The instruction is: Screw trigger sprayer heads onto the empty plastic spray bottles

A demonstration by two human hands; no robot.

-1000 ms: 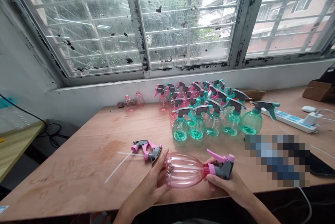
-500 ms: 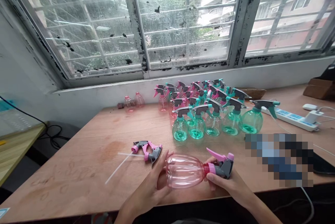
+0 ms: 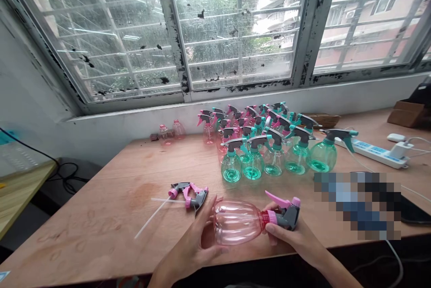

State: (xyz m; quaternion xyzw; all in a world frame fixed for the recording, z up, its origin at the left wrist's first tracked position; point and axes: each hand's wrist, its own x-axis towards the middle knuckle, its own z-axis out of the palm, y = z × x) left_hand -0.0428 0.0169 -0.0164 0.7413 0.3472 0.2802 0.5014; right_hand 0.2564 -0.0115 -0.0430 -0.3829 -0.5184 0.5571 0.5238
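A clear pink spray bottle (image 3: 237,223) lies sideways in the air above the table's front edge, its base to the left. My left hand (image 3: 193,241) curves around the base end, thumb below and fingers behind. At the neck, my right hand (image 3: 291,234) grips the pink collar of the spray head (image 3: 288,216), which has a grey body and pink trigger and sits against the bottle's red neck. Two loose pink-and-grey spray heads (image 3: 197,199) with white dip tubes lie left of the bottle.
Several green spray bottles (image 3: 253,164) and pink ones (image 3: 208,133) stand grouped at the back. Two headless pink bottles (image 3: 166,136) are by the wall. A power strip (image 3: 373,151), a blurred-out patch (image 3: 357,205) and a cardboard box (image 3: 406,113) lie to the right.
The bottle's base end and my left thumb have dropped slightly. My right hand keeps its grip at the collar.
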